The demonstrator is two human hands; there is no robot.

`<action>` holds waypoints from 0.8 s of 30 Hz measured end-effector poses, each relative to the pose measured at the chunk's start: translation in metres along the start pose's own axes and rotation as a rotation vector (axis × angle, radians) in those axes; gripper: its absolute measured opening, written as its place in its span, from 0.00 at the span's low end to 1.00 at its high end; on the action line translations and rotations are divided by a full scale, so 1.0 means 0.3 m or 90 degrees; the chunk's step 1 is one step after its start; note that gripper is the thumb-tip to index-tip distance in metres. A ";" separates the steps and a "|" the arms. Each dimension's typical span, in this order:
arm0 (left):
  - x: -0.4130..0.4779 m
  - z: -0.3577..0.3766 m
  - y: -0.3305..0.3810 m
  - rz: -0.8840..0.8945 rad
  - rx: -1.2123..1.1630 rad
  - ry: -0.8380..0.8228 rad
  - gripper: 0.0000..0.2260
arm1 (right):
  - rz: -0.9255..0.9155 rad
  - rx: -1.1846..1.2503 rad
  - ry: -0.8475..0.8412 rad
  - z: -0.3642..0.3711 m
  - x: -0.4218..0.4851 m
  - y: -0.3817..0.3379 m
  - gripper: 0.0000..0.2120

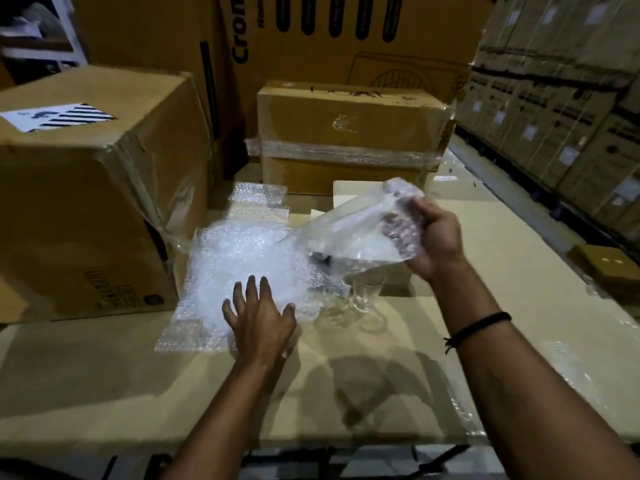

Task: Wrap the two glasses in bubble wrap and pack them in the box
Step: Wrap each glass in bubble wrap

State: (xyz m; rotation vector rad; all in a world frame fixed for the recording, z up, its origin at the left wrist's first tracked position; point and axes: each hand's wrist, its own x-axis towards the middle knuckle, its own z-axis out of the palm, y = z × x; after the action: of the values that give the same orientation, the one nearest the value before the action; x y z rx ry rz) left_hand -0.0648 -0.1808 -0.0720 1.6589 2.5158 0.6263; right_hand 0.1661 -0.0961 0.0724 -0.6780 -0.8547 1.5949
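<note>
A pile of bubble wrap sheets [239,268] lies on the cardboard work surface. My left hand [259,317] rests flat on its near edge with the fingers spread. My right hand [433,237] grips one sheet of bubble wrap [360,230] by its bunched end and holds it lifted above the pile. Two clear stemmed glasses [360,303] stand side by side just right of my left hand, partly under the lifted sheet. A small open box [360,194] shows behind the lifted sheet, mostly hidden.
A large taped carton [86,188] stands at the left. Another wrapped carton [349,133] sits at the back centre. Stacked cartons [561,98] line the right side. A small brown box [606,268] lies at the far right edge.
</note>
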 end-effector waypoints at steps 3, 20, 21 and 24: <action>-0.037 0.017 0.076 0.092 -0.161 0.169 0.25 | -0.075 0.091 0.048 -0.132 -0.028 -0.113 0.10; -0.260 0.256 0.523 0.452 -0.220 -0.124 0.31 | 0.202 -0.711 0.247 -0.750 -0.230 -0.026 0.09; -0.262 0.270 0.541 0.442 -0.193 -0.129 0.32 | 0.225 -0.752 0.231 -0.759 -0.237 -0.040 0.06; -0.253 0.301 0.579 0.434 -0.149 -0.126 0.20 | 0.262 -0.784 0.204 -0.780 -0.249 -0.069 0.10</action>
State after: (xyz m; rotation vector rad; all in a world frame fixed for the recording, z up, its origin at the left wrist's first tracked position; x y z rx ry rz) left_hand 0.1419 -0.1631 -0.1038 2.3305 1.6383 0.7131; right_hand 0.3801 -0.1287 -0.0452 -2.0110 -1.4866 1.0886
